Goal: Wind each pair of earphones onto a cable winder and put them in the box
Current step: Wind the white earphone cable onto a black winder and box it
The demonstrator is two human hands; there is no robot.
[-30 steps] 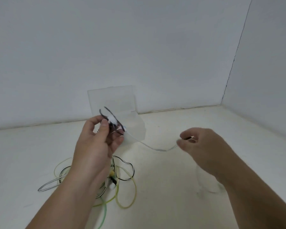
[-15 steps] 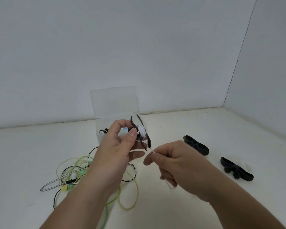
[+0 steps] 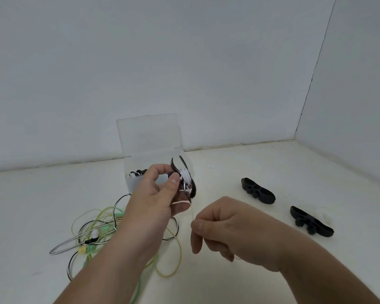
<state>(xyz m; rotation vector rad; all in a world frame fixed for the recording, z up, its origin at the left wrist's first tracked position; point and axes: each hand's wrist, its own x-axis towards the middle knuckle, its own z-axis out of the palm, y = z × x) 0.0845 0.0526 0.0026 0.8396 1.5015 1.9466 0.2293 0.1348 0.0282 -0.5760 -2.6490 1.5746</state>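
Item under work: a black plastic cable winder (image 3: 183, 172) with two curved wing-shaped ends, held raised above the surface in front of the box. A white earphone cable (image 3: 185, 177) is wrapped in several turns round its narrow middle.

Left hand (image 3: 156, 194): thumb and curled fingers clamp the winder at its left side, the thumb tip pressing just beside the white turns. The winder stands roughly upright, projecting to the right of the grip.

From the winder the white cable runs down as one thin strand to the right hand (image 3: 217, 224), which lies lower and to the right. Its thumb and forefinger are closed together on the strand; the remaining fingers are curled under.

Clear plastic box (image 3: 132, 183): directly behind the left hand, hinged lid standing open. Black and white wound earphones (image 3: 137, 172) show inside at the left.

Loose tangle of green, yellow and black-and-white striped earphone cables (image 3: 92, 233): on the white surface (image 3: 250, 161), partly under the left forearm.

Two spare black winders (image 3: 258, 190) (image 3: 310, 221): lying flat on the surface to the right, apart from each other and from both hands
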